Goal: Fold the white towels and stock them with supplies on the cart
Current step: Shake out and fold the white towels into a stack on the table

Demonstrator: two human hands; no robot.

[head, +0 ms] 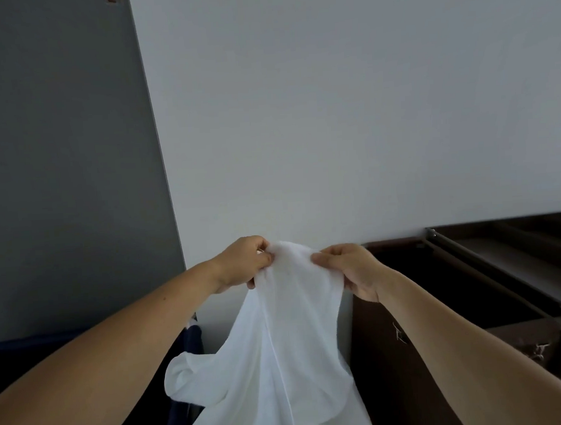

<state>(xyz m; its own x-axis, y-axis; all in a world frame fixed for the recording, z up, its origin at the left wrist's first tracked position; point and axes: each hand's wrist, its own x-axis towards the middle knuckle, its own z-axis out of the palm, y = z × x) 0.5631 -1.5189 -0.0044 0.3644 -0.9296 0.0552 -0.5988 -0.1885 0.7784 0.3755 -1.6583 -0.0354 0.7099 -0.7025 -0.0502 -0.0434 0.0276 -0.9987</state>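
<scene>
A white towel [281,350] hangs in loose folds from both of my hands, held up in front of the wall. My left hand [243,264] pinches its top edge on the left. My right hand [348,270] grips the same edge a short way to the right. The towel's lower part drops out of the bottom of the head view, so its full length is hidden. One rolled fold bulges out at the lower left.
A dark brown cart or shelf unit [475,299] with metal rails stands at the right. A pale wall [332,110] fills the view ahead, with a grey panel [62,160] at the left. Dark blue fabric [192,342] hangs behind the towel at the lower left.
</scene>
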